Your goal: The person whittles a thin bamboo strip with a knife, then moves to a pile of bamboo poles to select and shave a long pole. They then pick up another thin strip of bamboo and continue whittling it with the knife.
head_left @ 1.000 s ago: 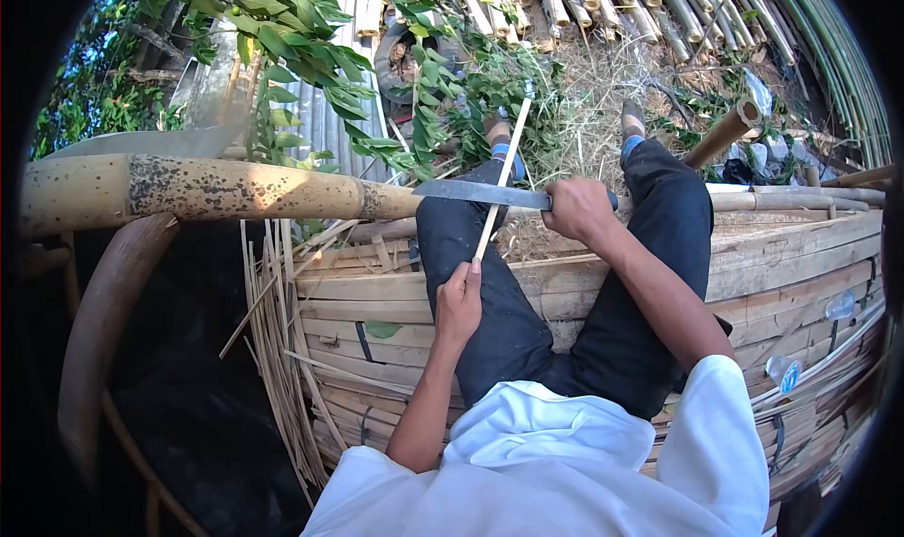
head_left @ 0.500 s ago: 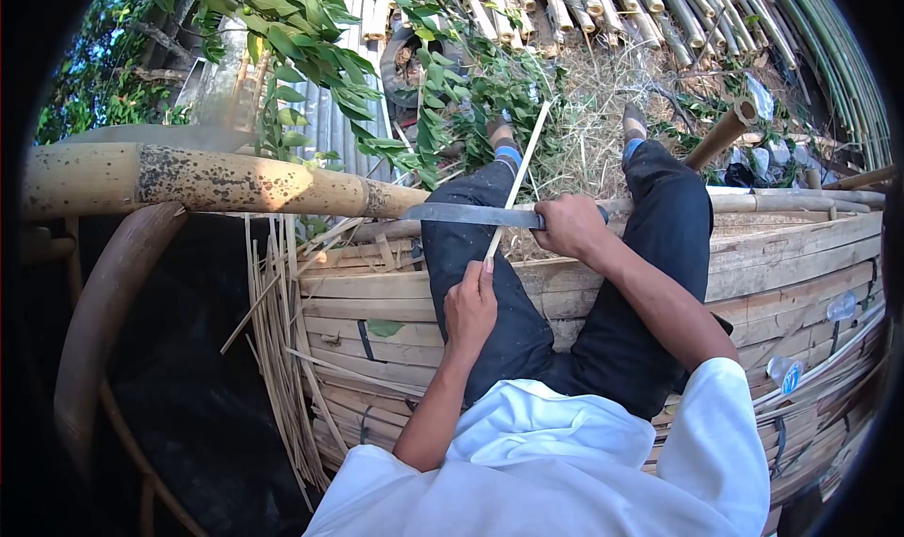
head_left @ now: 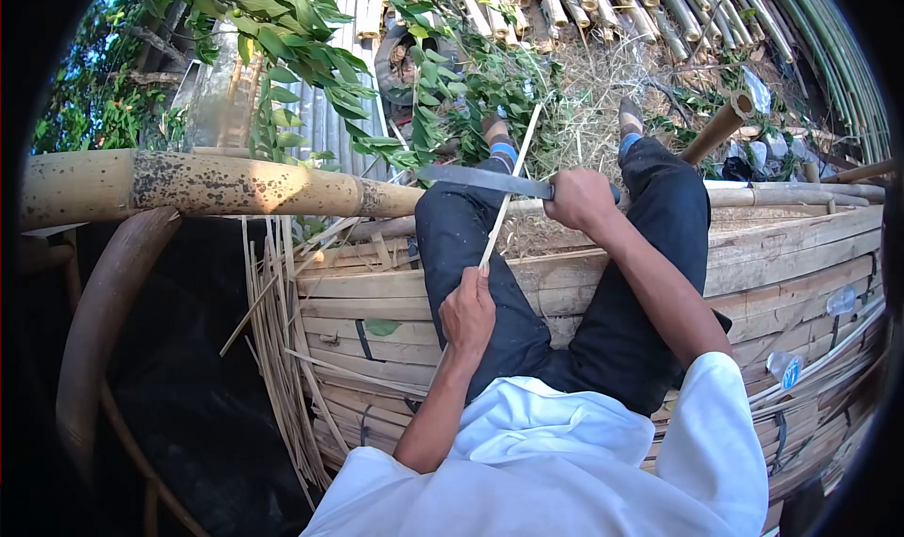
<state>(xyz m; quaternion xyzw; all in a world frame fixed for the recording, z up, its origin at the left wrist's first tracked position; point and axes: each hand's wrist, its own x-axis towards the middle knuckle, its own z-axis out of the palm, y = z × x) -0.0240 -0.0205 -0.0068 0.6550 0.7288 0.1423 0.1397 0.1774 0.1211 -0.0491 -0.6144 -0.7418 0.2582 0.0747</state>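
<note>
My right hand (head_left: 580, 200) is closed around the dark handle of a large knife (head_left: 485, 179), its blade pointing left above my knee. In my left hand (head_left: 468, 313), closed in front of my thigh, is the near end of a thin bamboo strip (head_left: 499, 219). The strip slants up and away to the right, its far end over the ground between my feet. The blade crosses the strip around its middle; whether the edge bites into it I cannot make out.
A thick bamboo pole (head_left: 254, 184) runs in from the left to my knee. Thin strips (head_left: 282, 349) hang beside stacked bamboo slats (head_left: 377, 309) under my legs. Cut bamboo poles (head_left: 650, 19) lie ahead, with leafy branches (head_left: 282, 43) at upper left. A plastic cup (head_left: 783, 368) lies right.
My right hand and the knife have moved up and slightly right, and the blade tilts more. The strip has shifted a little left, with its near end now showing below my left hand.
</note>
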